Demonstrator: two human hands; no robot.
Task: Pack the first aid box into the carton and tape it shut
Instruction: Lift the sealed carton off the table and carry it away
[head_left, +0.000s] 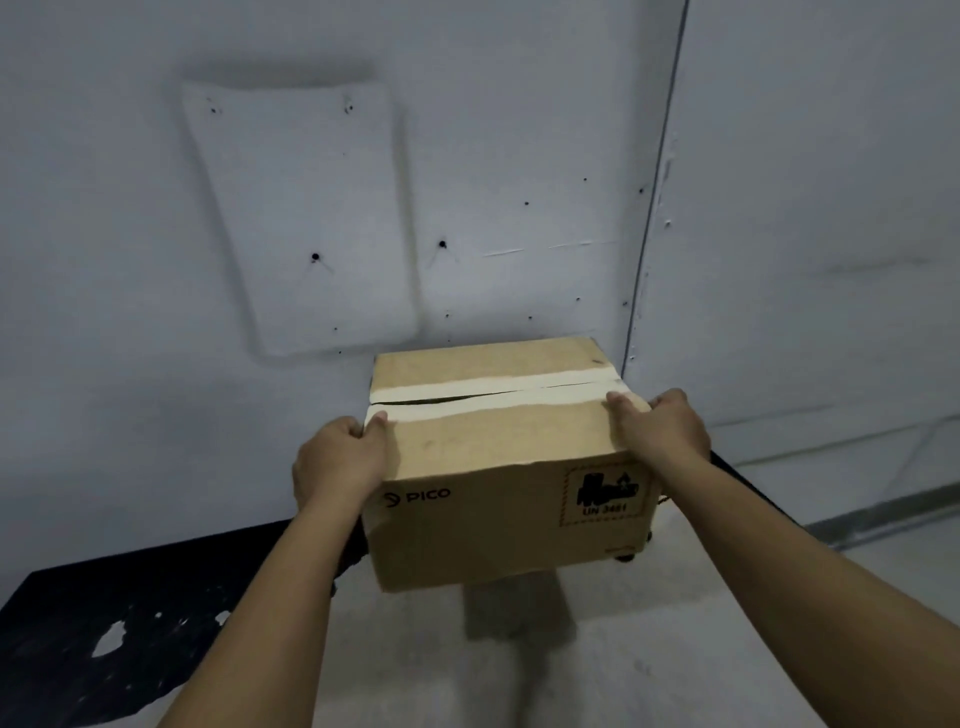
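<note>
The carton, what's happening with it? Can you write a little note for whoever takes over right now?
Left hand: gripping the carton's left top edge, thumb on top.
Right hand: gripping its right top edge.
Carton: held between both hands, over the black surface, near the wall.
Done: top flaps folded down; pale tape strips run beside the seam.
Left: the seam gapes dark in the middle, so press it flat and tape it. The first aid box isn't visible; can't tell if it's inside.
</note>
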